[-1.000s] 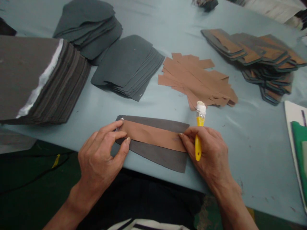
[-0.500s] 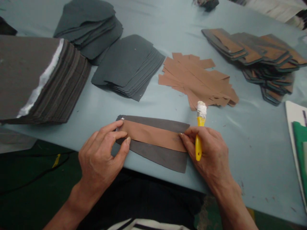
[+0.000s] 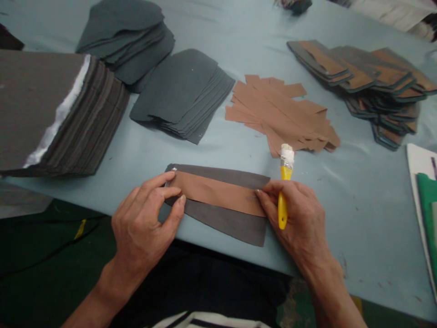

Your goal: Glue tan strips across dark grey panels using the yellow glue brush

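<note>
At the far left lies a thick stack of dark grey sheets (image 3: 44, 109) with a white streak along one edge, and beyond it two looser stacks of slate-grey cut pieces (image 3: 180, 95) sit on the pale blue table covering (image 3: 358, 228). The left hand (image 3: 141, 223) is half open and curled, its fingertips (image 3: 170, 191) resting on the near end of a brown strip (image 3: 218, 193), which lies across a tapered dark grey piece (image 3: 228, 224) at the table's near edge. Both look thin, light and soft, likely to flex and to shift against each other, so the pair seems best held flat, with fingertips at the strip's two ends or along the dark piece's outer edges rather than lifted by one corner. The right hand (image 3: 295, 218) is closed around a yellow-handled brush (image 3: 282, 205), its crusted white tip pointing up, while a fingertip (image 3: 258, 193) presses the strip's far end. Beyond lie a loose pile of brown strips (image 3: 280, 114) and stacks of brown-on-dark pieces (image 3: 362, 77), and at the right edge a green folder (image 3: 426, 214) rests on a white board (image 3: 415, 159)
</note>
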Motion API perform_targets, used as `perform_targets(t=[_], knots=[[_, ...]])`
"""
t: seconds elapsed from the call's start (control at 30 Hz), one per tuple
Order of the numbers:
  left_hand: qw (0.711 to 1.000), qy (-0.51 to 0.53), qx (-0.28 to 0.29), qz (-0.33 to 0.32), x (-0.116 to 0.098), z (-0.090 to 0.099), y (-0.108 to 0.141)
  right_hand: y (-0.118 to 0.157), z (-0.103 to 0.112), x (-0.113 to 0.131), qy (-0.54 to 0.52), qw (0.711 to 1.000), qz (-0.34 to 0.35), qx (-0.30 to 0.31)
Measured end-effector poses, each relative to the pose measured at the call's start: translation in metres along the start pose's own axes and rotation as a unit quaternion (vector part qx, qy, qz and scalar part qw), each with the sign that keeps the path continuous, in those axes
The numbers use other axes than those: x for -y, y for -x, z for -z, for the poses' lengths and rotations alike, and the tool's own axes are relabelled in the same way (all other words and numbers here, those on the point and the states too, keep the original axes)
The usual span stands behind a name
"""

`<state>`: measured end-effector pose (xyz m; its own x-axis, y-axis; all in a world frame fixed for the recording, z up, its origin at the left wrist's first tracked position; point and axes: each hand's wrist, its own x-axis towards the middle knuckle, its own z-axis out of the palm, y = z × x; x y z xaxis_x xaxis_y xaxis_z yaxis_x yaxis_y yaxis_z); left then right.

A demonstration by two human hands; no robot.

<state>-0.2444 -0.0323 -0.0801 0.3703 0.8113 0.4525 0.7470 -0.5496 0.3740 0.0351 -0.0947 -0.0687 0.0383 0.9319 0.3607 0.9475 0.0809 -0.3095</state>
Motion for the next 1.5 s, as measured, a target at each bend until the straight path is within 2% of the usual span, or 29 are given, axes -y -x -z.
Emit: perform_targets(t=[1.5], knots=[[1.0,-0.001,0.002,0.011,0.0007,-0.0003,0.0006,-0.0008,0.0002,0.0012,-0.012,1.0,-0.017,0.004]])
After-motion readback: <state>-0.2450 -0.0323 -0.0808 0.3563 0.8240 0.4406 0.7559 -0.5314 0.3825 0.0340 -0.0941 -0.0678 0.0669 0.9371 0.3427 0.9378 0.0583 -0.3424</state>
